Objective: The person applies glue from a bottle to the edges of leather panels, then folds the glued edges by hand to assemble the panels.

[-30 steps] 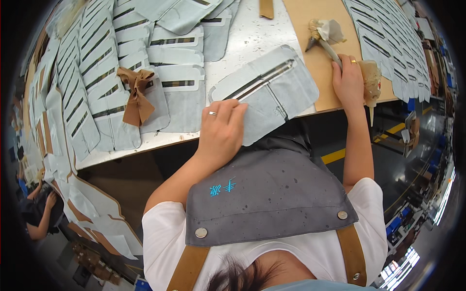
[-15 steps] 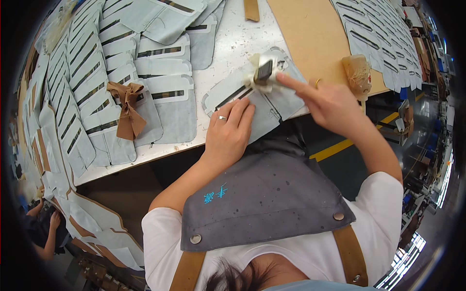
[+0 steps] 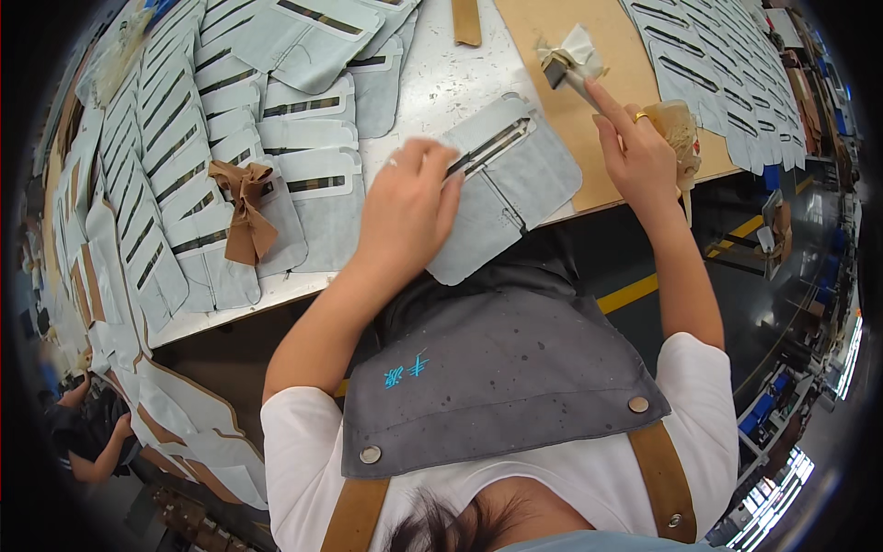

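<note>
A grey fabric panel (image 3: 510, 189) with a long zipper-like slot lies at the table's front edge. Over its left end is my left hand (image 3: 405, 207), fingers bent and smeared by motion; whether they grip the panel is unclear. My right hand (image 3: 637, 161) is closed around the handle of a brush (image 3: 557, 72), index finger stretched along it. The brush has a dark flat band and a pale crusted, wrapped-looking part. It is held over the tan board, apart from the panel. Right beside that hand stands a yellowish, crusted plastic container (image 3: 676, 138).
Overlapping rows of similar grey panels (image 3: 317, 210) cover the table's left side; more (image 3: 704, 69) lie far right. A knotted brown cloth (image 3: 245, 210) rests on the left rows. A brown strip (image 3: 466, 23) lies at the back. Another person's arm (image 3: 106, 451) shows at far left.
My right hand has lifted the brush off the panel and carried it away to the right and back. My left hand has risen from flat on the panel and shifted left, uncovering the slot.
</note>
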